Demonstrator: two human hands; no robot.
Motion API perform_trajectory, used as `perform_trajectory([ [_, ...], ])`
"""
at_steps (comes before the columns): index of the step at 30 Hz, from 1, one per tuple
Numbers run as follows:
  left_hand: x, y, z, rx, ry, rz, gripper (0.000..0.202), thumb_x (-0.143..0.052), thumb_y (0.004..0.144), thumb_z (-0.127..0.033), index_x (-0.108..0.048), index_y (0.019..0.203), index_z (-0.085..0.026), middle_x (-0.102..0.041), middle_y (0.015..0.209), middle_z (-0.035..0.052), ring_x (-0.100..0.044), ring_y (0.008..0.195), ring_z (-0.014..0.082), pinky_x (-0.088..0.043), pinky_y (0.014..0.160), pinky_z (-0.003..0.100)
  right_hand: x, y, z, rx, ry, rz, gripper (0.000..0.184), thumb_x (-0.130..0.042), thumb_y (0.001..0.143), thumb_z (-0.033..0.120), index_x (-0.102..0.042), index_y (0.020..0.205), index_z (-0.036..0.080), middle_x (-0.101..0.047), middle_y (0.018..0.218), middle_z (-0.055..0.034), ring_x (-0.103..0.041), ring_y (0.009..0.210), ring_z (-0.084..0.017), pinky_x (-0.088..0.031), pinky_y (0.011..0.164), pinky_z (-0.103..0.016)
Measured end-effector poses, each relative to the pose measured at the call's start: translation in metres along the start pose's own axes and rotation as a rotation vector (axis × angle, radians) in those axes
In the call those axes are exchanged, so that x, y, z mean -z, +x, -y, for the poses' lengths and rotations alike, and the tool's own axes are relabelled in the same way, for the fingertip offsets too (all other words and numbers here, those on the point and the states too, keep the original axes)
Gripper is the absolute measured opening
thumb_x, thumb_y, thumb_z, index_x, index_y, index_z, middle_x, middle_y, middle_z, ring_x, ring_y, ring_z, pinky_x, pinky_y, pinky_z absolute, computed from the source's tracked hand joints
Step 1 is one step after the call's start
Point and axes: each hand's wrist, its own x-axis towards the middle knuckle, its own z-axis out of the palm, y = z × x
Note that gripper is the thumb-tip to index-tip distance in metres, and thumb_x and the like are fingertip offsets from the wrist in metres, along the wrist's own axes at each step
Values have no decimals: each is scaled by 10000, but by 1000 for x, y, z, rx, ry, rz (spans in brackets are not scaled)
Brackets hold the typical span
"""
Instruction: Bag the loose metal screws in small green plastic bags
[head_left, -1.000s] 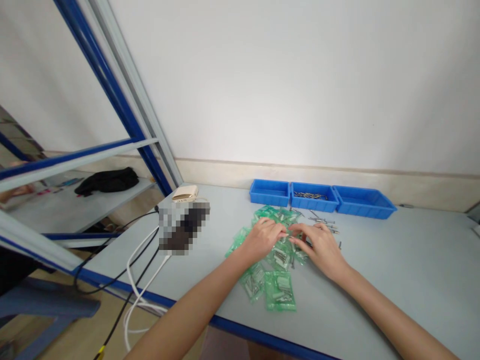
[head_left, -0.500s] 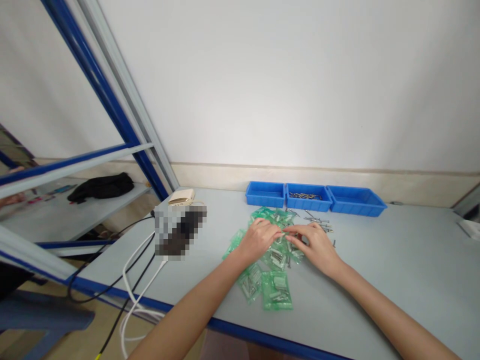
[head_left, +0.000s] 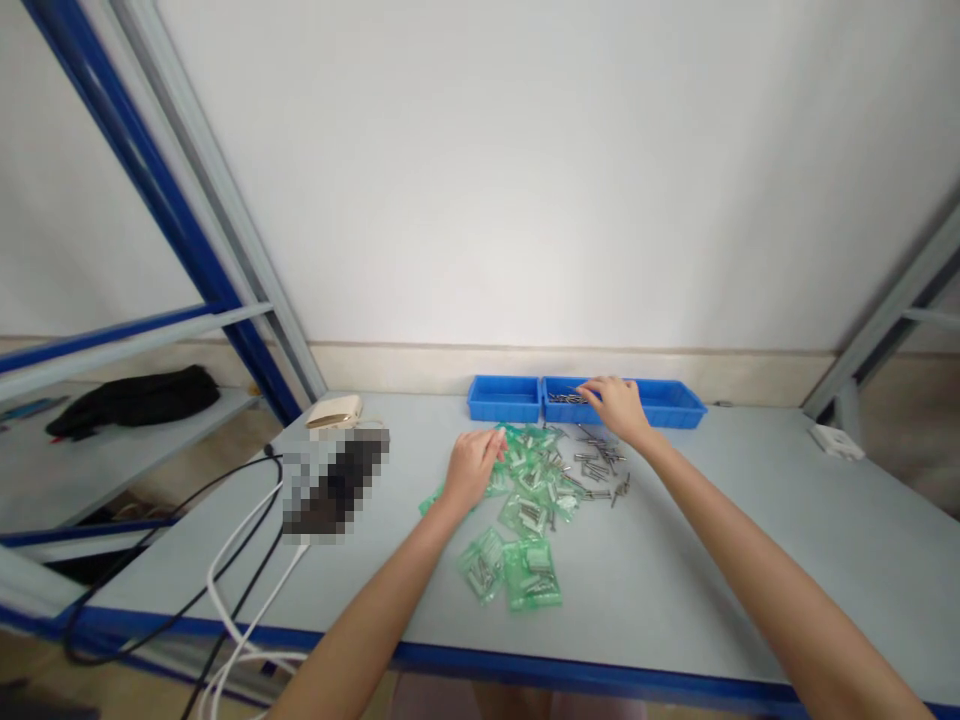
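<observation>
Under the right grip (head_left: 621,405) sits a bin (head_left: 562,413) of screws (head_left: 568,399); beside the curled left grip (head_left: 472,466), green bags (head_left: 534,575). Whether either holds anything, I cannot tell.

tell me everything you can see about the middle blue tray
The middle blue tray looks like plastic: shallow, open-topped, with straight walls. It sits upright near the back of the grey table, between the left tray and the right tray. Thin metal pieces lie inside. The right hand hides its right part; whether they touch is unclear.
</observation>
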Motion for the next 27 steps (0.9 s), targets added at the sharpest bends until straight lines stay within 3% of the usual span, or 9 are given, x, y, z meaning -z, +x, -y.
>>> perform_trajectory([
  [2, 1, 2, 5, 20, -26, 15, 499, -226, 959, -412, -563, 665, -189, -633, 621, 9, -591, 679, 167, -425, 762, 311, 4, 7, -11, -52, -34, -50, 361, -426, 911, 428, -634, 1111, 210, -560, 1264, -150, -493, 1115, -305, -361, 811, -434],
  [4, 1, 2, 8, 21, -40, 24, 497, -235, 955, -421, -558, 659, -188, -628, 611, 6, -592, 667, 169, -425, 754, 309, 10, 1, -16, -45, 7, -23, 373, -484, 882, 430, -596, 1166, 217, -553, 1268, -143, -490, 1121, -300, -374, 832, -444],
  [6, 0, 2, 9, 11, -38, 34, 492, -246, 955, -420, -550, 644, -190, -624, 608, 3, -597, 673, 171, -422, 758, 309, 16, -13, -17, 47, 170, 158, 324, -529, 853, 420, -633, 1079, 214, -639, 1122, -95, -559, 1013, -244, -407, 821, -393],
  [9, -1, 1, 7, -17, -15, 57, 490, -250, 958, -407, -534, 621, -192, -618, 611, 1, -595, 682, 171, -418, 765, 308, 22, -41, -11, 191, 440, 542, 244, -600, 788, 402, -679, 890, 195, -687, 885, -28, -607, 812, -170, -448, 719, -285],
  [11, -2, 1, 4, -42, 10, 75, 488, -244, 961, -399, -528, 621, -192, -614, 617, 2, -590, 686, 171, -413, 770, 313, 23, -54, -3, 194, 444, 635, 184, -622, 763, 356, -686, 835, 199, -680, 799, -7, -603, 744, -155, -437, 664, -258],
  [15, -2, -1, 0, -72, 75, 108, 483, -231, 963, -391, -517, 628, -194, -623, 653, 12, -581, 709, 176, -400, 793, 327, 21, -63, 17, 126, 165, 579, 70, -618, 742, 252, -683, 743, 228, -679, 774, 11, -601, 744, -157, -380, 692, -273],
  [17, -2, -2, 0, -73, 100, 132, 475, -233, 963, -385, -516, 632, -195, -625, 661, 16, -580, 718, 177, -397, 795, 325, 20, -63, 22, 111, 94, 613, 72, -648, 702, 254, -683, 762, 236, -689, 808, 13, -605, 779, -163, -360, 712, -273],
  [23, -4, -4, 1, -103, 152, 150, 451, -257, 968, -351, -523, 640, -192, -622, 661, 11, -582, 719, 173, -392, 784, 315, 20, -62, 24, 90, 55, 569, 174, -505, 792, 219, -678, 775, 213, -698, 858, -18, -610, 850, -175, -324, 765, -281],
  [27, -4, -6, 1, -126, 162, 142, 447, -270, 972, -343, -529, 642, -189, -617, 658, 7, -580, 706, 164, -392, 786, 309, 15, -64, 27, 152, 91, 553, 149, -548, 772, 229, -675, 851, 232, -688, 885, -4, -600, 864, -169, -310, 745, -272],
])
